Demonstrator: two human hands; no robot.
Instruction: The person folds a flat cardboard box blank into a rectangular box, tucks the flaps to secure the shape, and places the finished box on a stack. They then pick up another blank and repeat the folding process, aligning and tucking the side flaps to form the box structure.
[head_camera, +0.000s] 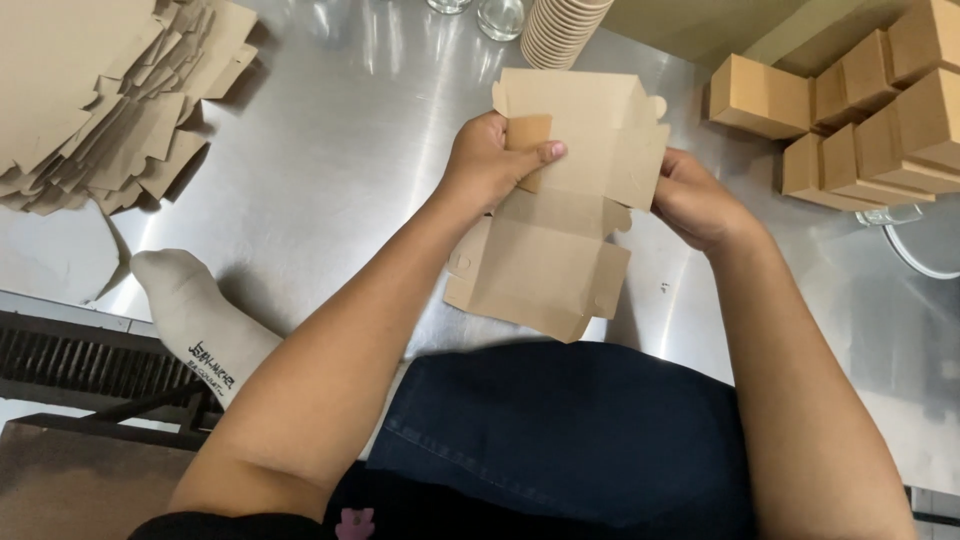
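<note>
Steel worktop (330, 170) spans the view; heap of flat brown carton blanks (100, 100) at its far left; cluster of finished brown boxes (860, 120) at far right, well apart from the hands; stack of paper cups (560, 30) at the top edge. Half-folded carton blank (560, 230) held above the worktop, centre; left hand (490, 160) closed on its left flap, thumb pressing; right hand (695, 205) grips its right edge.

Bright overhead light, streaky glare on steel table (340, 150), soft shadows, sharp focus, slight edge distortion
</note>
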